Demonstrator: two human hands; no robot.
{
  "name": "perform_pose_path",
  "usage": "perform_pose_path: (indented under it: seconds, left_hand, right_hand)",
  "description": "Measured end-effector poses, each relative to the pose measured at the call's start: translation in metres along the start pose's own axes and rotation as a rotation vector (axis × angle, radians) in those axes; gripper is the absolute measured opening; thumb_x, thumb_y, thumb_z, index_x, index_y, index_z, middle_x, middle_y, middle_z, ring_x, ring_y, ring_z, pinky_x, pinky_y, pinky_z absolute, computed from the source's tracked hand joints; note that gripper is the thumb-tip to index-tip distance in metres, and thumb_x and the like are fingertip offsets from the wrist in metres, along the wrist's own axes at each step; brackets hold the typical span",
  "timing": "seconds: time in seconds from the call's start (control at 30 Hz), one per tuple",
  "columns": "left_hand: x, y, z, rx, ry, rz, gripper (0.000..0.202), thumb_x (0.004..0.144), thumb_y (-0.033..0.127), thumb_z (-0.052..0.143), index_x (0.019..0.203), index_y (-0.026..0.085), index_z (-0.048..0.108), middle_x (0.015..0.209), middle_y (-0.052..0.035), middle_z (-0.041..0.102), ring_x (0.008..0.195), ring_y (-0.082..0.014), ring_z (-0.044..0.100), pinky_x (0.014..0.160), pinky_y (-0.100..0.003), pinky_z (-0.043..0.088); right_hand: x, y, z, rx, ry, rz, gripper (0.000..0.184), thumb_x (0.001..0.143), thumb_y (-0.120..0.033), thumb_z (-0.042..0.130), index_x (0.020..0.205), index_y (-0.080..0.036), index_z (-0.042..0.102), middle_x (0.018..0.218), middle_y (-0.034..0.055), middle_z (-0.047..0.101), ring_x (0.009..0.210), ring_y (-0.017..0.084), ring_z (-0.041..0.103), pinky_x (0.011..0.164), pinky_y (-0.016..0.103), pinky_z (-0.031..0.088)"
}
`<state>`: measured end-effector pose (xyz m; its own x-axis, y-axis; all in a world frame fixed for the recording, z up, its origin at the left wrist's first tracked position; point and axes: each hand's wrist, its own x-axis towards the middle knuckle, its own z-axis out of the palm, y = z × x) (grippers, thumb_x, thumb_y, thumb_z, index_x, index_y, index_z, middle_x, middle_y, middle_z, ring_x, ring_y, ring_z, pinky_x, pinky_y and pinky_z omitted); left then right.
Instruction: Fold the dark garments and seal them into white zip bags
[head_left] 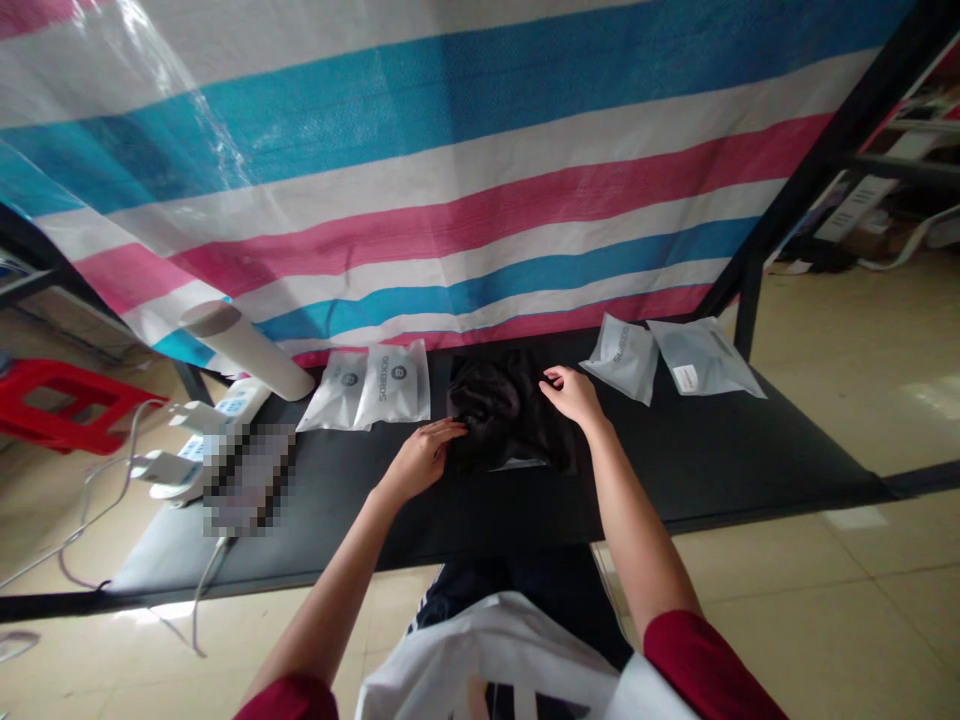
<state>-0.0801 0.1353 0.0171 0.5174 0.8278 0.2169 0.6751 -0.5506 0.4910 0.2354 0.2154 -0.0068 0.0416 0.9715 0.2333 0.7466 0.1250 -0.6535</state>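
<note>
A crumpled, shiny black cloth lies in the middle of the black table; its exact kind cannot be made out. A pale edge shows under its near side. At the cloth's left edge is my left hand, its fingers stretched out and their tips touching the fabric. On the opposite side, my right hand hovers by the cloth's right edge with its fingers slightly bent and apart. Neither hand grips anything.
Frosted printed pouches lie left of the cloth, and two more pouches lie right. At the table's left end are a pale cylinder, a power strip with plugs, and a blurred object with a cable. Striped sheeting hangs behind.
</note>
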Motion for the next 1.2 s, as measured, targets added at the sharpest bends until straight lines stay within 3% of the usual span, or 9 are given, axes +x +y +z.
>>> perform_pose_path:
  seconds: [0.17,0.37,0.5,0.63,0.77,1.03,1.13,1.2]
  left_hand:
    - [-0.011,-0.007,0.013,0.036,0.02,0.041,0.047,0.08,0.006,0.049,0.121,0.023,0.065,0.133,-0.0049,0.063,0.132,-0.0228,0.051,0.115,-0.046,0.04]
    - [-0.019,-0.005,0.009,0.069,0.105,0.026,0.04,0.085,0.011,0.048,0.12,0.023,0.064,0.125,-0.0063,0.065,0.122,-0.0239,0.055,0.107,-0.046,0.044]
    - [-0.021,0.002,0.007,0.046,0.145,0.012,0.041,0.083,0.015,0.051,0.122,0.021,0.061,0.125,-0.0075,0.064,0.121,-0.0244,0.054,0.105,-0.044,0.044]
    - [-0.02,0.005,0.008,0.084,0.048,0.023,0.053,0.076,0.021,0.062,0.129,0.022,0.059,0.134,-0.008,0.06,0.127,-0.0294,0.05,0.108,-0.047,0.039]
    - [-0.02,0.0,0.011,0.07,0.023,0.014,0.048,0.079,0.016,0.054,0.126,0.024,0.063,0.135,-0.0056,0.061,0.13,-0.0284,0.049,0.11,-0.049,0.038]
    - [-0.023,-0.008,0.011,-0.024,0.066,0.038,0.049,0.077,0.012,0.054,0.124,0.022,0.065,0.132,-0.0061,0.064,0.129,-0.0263,0.051,0.113,-0.048,0.038]
    - [-0.024,-0.01,0.013,-0.102,0.084,0.007,0.045,0.08,0.014,0.053,0.123,0.021,0.065,0.131,-0.0065,0.065,0.13,-0.0251,0.05,0.113,-0.046,0.038]
    - [-0.024,-0.013,0.014,-0.188,0.14,-0.075,0.037,0.086,0.021,0.051,0.12,0.02,0.066,0.125,-0.0082,0.067,0.124,-0.0247,0.055,0.109,-0.044,0.042]
  right_hand:
    - [0.0,-0.001,0.002,0.031,-0.038,-0.051,0.021,0.084,-0.029,0.064,0.103,-0.021,0.07,0.104,0.0058,0.075,0.087,0.02,0.07,0.079,0.032,0.053]
    - [-0.012,-0.003,-0.006,0.183,0.005,-0.106,0.025,0.085,-0.035,0.061,0.104,-0.02,0.069,0.106,0.0086,0.074,0.094,0.023,0.07,0.082,0.036,0.054]
    - [-0.052,-0.004,-0.02,0.319,-0.023,-0.181,0.031,0.087,-0.043,0.06,0.108,-0.021,0.068,0.111,0.0086,0.072,0.106,0.024,0.067,0.091,0.039,0.053]
    - [-0.1,0.0,-0.034,0.151,-0.159,-0.264,0.046,0.077,-0.042,0.073,0.118,-0.023,0.065,0.127,0.0095,0.066,0.121,0.027,0.06,0.105,0.044,0.046]
    - [-0.125,0.004,-0.041,0.009,-0.231,-0.324,0.058,0.067,-0.04,0.081,0.121,-0.025,0.064,0.133,0.0077,0.063,0.134,0.03,0.049,0.113,0.05,0.037]
    - [-0.127,0.004,-0.037,-0.019,-0.146,-0.343,0.023,0.082,-0.022,0.06,0.103,-0.024,0.069,0.125,0.0052,0.069,0.127,0.026,0.056,0.109,0.047,0.041]
    - [-0.124,0.001,-0.038,0.044,-0.119,-0.305,0.017,0.086,-0.024,0.055,0.095,-0.023,0.069,0.118,0.0069,0.071,0.123,0.026,0.059,0.106,0.045,0.043]
    - [-0.119,-0.002,-0.038,0.123,-0.079,-0.21,0.019,0.09,-0.031,0.052,0.091,-0.021,0.068,0.107,0.0079,0.074,0.109,0.026,0.066,0.097,0.039,0.049]
